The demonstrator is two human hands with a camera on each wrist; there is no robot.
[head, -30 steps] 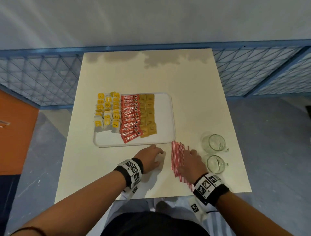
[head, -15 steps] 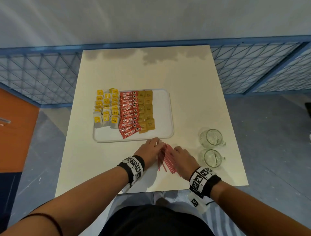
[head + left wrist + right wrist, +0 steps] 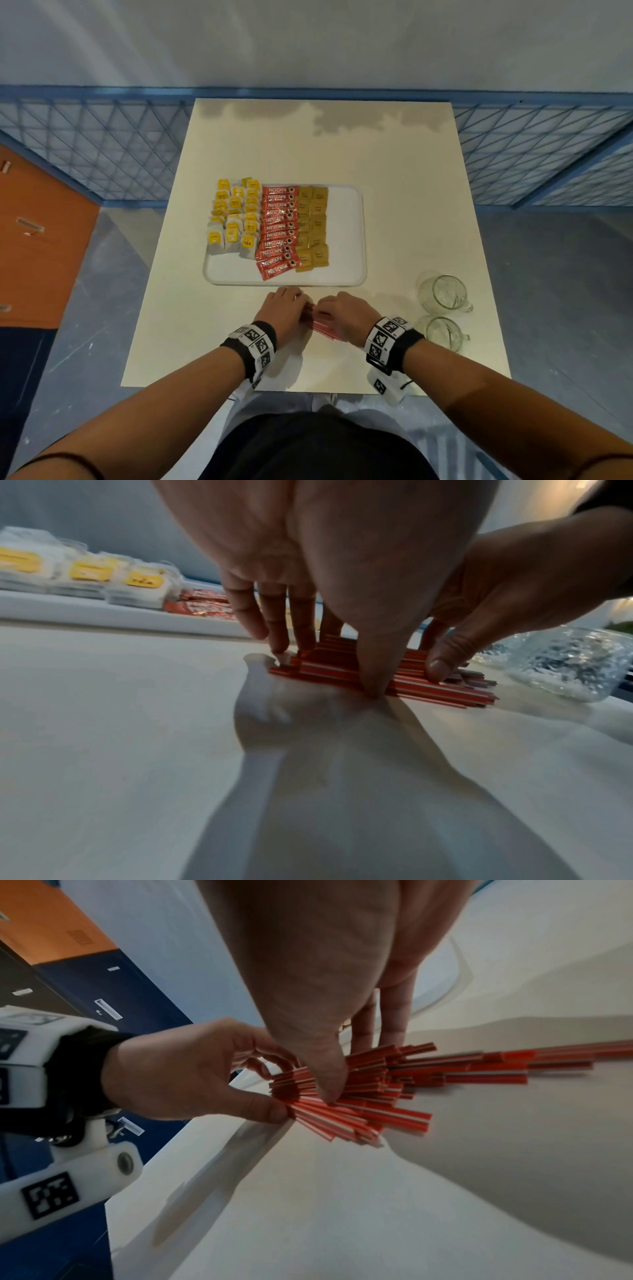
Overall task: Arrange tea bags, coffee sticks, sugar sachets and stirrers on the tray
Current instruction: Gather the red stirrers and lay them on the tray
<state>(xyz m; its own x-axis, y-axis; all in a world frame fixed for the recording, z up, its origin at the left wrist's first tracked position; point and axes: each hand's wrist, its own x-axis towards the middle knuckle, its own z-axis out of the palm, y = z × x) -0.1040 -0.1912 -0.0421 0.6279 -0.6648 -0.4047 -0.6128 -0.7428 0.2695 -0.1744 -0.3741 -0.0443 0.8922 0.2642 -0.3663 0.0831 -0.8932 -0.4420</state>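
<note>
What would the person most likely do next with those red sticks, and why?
Probably squeeze the stirrers into one bundle and lift them onto the bare right strip of the tray. Both the left hand and right hand grip the pile on the table, while tea bags, coffee sticks and sugar sachets already fill their rows.

Matt cream table (image 3: 394,192), smooth white plastic tray (image 3: 346,240), glossy foil coffee sticks (image 3: 277,233), textured clear glass mugs (image 3: 445,294)

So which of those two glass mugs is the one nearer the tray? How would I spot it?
Start at the white tray in the middle of the cream table, then look past its near right corner. Two clear glass mugs stand there, one behind the other. Yours is the far mug, farther from the person than the near mug.
</note>
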